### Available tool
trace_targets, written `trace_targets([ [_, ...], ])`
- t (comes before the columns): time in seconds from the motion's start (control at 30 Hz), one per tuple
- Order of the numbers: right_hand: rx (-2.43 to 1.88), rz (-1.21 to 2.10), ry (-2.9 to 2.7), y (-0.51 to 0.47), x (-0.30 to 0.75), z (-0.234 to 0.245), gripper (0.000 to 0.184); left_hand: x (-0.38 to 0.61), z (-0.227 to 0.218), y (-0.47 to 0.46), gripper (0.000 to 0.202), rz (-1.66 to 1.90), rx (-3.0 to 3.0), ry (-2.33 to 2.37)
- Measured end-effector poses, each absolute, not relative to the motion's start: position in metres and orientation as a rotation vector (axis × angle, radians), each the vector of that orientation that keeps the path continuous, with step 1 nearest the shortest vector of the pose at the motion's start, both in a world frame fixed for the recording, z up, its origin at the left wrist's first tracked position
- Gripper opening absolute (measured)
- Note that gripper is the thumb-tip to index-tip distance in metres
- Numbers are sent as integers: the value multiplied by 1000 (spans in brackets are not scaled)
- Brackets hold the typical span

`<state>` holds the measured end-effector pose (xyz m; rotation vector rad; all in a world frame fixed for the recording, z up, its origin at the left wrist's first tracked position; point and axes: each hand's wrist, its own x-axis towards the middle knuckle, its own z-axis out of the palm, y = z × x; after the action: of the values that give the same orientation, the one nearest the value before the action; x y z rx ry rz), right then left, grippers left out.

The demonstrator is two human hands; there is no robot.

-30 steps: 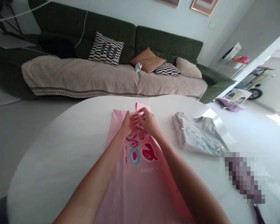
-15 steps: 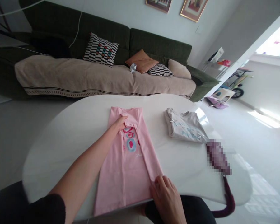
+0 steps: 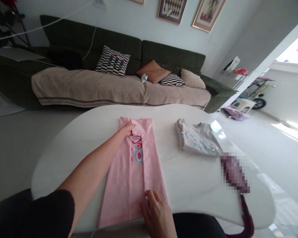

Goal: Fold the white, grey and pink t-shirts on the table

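A pink shirt (image 3: 121, 178) with a red and blue print lies lengthwise on the white table (image 3: 188, 178), both long sides folded toward the middle. My left hand (image 3: 128, 129) rests at the shirt's far end by the collar, fingers bent down onto the cloth. My right hand (image 3: 157, 215) is at the near hem, fingers pinching the edge of the right folded flap.
A folded grey shirt (image 3: 197, 138) lies on the table to the right. A blurred purple object (image 3: 234, 175) sits near the right edge with a dark red strap hanging off. A green sofa (image 3: 124, 69) with cushions stands behind the table.
My right hand left the collar, came back to the near hem and shifted left with the right flap, narrowing the fold. My left hand stays at the collar.
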<state>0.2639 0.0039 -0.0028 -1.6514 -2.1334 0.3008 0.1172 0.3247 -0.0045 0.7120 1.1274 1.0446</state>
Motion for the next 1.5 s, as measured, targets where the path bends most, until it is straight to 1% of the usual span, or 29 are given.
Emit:
trace_targets([
  [0.1,-1588,460,-2127,6,270,2,14,116,-9,326,30,1092,746,1156],
  [0.17,-1523,493,-2124,10,275,11,20,117,-9,329,30,1115,776,1165],
  [0.27,-1470,302,-2170,19,281,17,30,118,-8,330,25,1106,830,1178],
  [0.37,-1506,87,-2290,27,283,4,42,117,-8,327,24,1075,887,1205],
  [0.43,-1571,58,-2333,30,283,-10,50,114,-10,326,29,1055,934,1246],
  [0.5,-1622,69,-2345,31,282,-21,53,111,-13,327,38,1061,989,1314],
  [0.63,-1659,86,-2348,29,281,-27,53,105,-17,329,55,1146,1099,1480],
  [0.73,-1654,86,-2343,29,281,-25,52,103,-17,328,60,1180,1186,1559],
  [0.8,-1645,75,-2341,30,281,-25,52,104,-16,327,54,1188,1248,1589],
  [0.9,-1643,55,-2329,30,281,-26,53,108,-11,327,34,1198,1334,1603],
  [0.97,-1646,45,-2316,30,280,-27,52,110,-9,329,25,1199,1386,1599],
  [1.07,-1647,41,-2317,30,280,-27,52,109,-9,329,21,1171,1456,1607],
  [1.3,-1650,70,-2331,30,281,-28,54,112,-8,310,48,1113,1664,1667],
  [1.43,-1648,63,-2342,32,281,-32,56,137,-5,306,46,1093,1857,1485],
  [1.5,-1648,60,-2351,32,282,-36,57,146,-10,308,48,1042,1916,1398],
])
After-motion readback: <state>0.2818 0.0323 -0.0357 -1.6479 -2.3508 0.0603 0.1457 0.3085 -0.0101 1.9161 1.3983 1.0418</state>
